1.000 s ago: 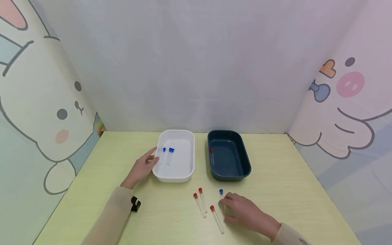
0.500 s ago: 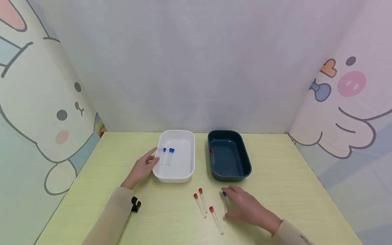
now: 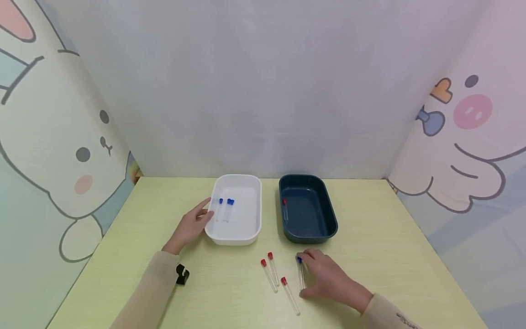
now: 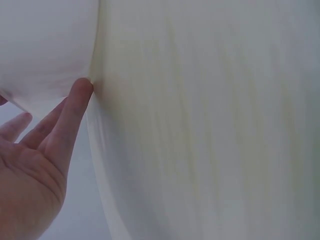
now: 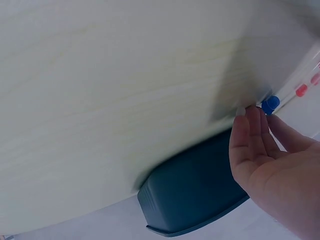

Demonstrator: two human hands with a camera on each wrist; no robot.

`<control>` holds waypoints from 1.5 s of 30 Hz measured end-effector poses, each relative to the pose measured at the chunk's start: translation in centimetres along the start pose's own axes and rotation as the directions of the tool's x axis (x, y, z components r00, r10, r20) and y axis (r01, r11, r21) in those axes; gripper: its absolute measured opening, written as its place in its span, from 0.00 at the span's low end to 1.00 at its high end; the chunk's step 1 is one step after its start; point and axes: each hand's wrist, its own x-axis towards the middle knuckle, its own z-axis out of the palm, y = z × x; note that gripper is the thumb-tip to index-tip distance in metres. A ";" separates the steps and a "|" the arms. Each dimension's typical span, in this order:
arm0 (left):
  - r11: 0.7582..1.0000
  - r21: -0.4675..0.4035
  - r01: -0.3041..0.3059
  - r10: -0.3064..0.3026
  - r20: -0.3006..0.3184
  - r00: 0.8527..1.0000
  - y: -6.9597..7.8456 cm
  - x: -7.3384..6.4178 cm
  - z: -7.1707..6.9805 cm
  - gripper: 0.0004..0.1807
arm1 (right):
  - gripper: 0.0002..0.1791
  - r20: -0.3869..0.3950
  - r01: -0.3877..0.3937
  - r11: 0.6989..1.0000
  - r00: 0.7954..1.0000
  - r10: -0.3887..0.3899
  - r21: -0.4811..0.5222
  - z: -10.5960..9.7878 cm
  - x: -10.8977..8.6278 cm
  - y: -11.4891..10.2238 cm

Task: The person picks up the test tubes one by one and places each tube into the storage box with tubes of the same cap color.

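My left hand rests at the left side of a white tray, fairly straight fingers against its rim. The left wrist view shows a fingertip right at the tray's edge. Inside this tray lie several blue-capped test tubes. My right hand is on the table in front of a dark blue tray, pinching a blue-capped test tube lengthwise, forefinger at the cap and thumb near the bottom end. Its blue cap shows by the fingertips in the right wrist view.
Two red-capped tubes lie side by side left of the right hand, and another red-capped tube lies nearer it. One red-capped tube is in the dark tray. A grey-white curtain hangs behind the table.
My right hand has shifted slightly up along the blue-capped tube, its forefinger now at the cap. The tube has moved a little right overall. The left hand stays at the white tray.
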 end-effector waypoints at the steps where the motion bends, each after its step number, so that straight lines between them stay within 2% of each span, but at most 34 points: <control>1: 1.000 -0.001 -0.001 0.001 0.001 1.000 0.0 0.0 0.0 0.34 | 0.50 -0.002 -0.002 1.000 1.000 0.002 -0.002 0.0 0.0 0.0; 13: 1.000 0.000 -0.019 0.019 -0.002 1.000 -0.3 -0.1 0.0 0.34 | 0.50 0.010 -0.005 1.000 1.000 0.005 0.018 -0.2 0.5 0.0; 20: 1.000 -0.003 -0.020 0.020 -0.001 1.000 -0.2 0.0 0.2 0.33 | 0.49 0.046 -0.020 0.992 0.999 0.014 0.123 -1.6 1.1 -0.6; 28: 1.000 -0.005 -0.008 0.008 -0.007 1.000 -0.3 0.0 0.2 0.34 | 0.51 0.081 0.002 0.976 0.997 -0.019 0.216 -3.6 1.8 -2.2; 32: 1.000 -0.006 -0.010 0.010 -0.004 1.000 -0.4 0.0 0.2 0.34 | 0.50 0.053 0.040 0.972 0.997 -0.053 0.230 -4.4 2.3 -3.1; 37: 1.000 -0.005 -0.004 0.004 -0.004 1.000 -0.6 0.2 0.3 0.34 | 0.48 -0.019 0.105 0.975 0.995 -0.103 0.196 -5.5 3.2 -3.9; 45: 1.000 -0.007 -0.007 0.007 -0.002 1.000 -0.8 0.4 0.2 0.34 | 0.48 -0.060 0.106 0.967 0.994 -0.095 0.231 -7.4 5.5 -4.9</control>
